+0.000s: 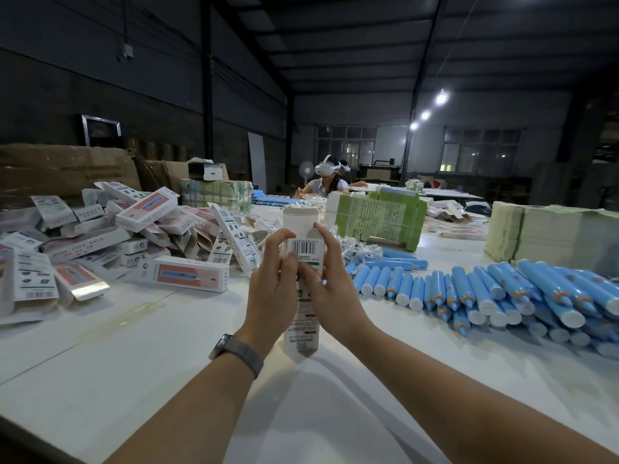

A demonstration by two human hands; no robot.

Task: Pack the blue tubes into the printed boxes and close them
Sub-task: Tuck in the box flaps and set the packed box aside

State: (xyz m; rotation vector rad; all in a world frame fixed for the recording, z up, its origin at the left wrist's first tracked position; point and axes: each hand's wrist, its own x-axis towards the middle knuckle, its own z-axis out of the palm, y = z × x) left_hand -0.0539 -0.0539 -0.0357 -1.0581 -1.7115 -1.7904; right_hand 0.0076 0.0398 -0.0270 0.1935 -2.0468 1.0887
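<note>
Both hands, left (273,283) and right (330,279), grip an upright printed box (303,242) above the surface (167,363); blue tubes (485,293) lie right of the box, packed boxes (134,226) left.

My hall is dim; three ceiling lamps (425,114) glare white at upper right; the table (100,380) catches pale light; edges bow with wide-angle distortion; far background soft.

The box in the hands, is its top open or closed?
Open. The box stands upright between the left hand and right hand, and its top flap sticks straight up, not yet folded down.
</note>
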